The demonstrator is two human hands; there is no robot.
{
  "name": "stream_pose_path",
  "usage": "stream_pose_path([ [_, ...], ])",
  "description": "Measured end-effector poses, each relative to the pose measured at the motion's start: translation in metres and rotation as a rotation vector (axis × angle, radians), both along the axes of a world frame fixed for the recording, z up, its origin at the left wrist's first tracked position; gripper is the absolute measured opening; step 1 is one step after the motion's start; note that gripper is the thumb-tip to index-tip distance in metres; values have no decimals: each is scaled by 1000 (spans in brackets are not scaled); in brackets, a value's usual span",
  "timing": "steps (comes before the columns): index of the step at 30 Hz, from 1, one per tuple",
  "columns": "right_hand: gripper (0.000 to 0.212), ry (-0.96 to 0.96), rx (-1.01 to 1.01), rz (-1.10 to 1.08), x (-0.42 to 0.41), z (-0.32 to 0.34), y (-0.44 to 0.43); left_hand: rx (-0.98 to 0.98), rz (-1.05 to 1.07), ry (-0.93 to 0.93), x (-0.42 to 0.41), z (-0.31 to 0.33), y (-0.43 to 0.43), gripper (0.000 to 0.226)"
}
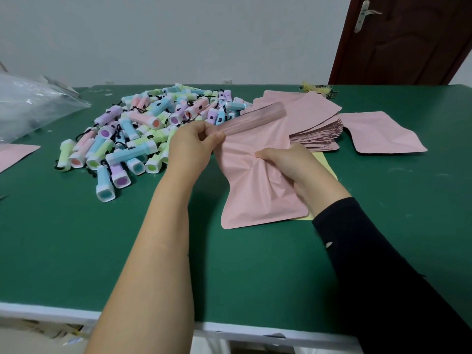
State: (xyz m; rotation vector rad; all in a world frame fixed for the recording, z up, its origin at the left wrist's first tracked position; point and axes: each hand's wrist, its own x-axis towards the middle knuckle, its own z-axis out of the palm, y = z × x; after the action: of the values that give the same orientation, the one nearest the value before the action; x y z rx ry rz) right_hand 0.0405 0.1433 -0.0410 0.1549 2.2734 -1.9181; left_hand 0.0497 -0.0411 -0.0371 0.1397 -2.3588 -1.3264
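Observation:
A pink pouch bag [258, 185] lies crumpled on the green table [127, 251] in front of me. My left hand [191, 141] pinches the bag's upper left corner near its open mouth. My right hand [288, 162] grips the bag's middle, bunching the material. A heap of small pastel flashlights [143, 129] in pink, blue, green and purple lies just left of my left hand. A stack of flat pink bags [314, 123] sits behind my right hand.
One loose pink bag [383, 134] lies at the right. A yellow sheet [324, 164] shows under the held bag. A clear plastic bag [30, 106] and another pink bag [15, 154] are at the far left. A dark door [408, 39] stands behind.

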Motion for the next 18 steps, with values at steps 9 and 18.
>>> stream_pose_path([
  [9,41,-27,38,36,1,4,9,-29,-127,35,8,5,3,8],
  [18,47,-44,95,51,1,3,6,-68,-112,14,9,5,8,29],
])
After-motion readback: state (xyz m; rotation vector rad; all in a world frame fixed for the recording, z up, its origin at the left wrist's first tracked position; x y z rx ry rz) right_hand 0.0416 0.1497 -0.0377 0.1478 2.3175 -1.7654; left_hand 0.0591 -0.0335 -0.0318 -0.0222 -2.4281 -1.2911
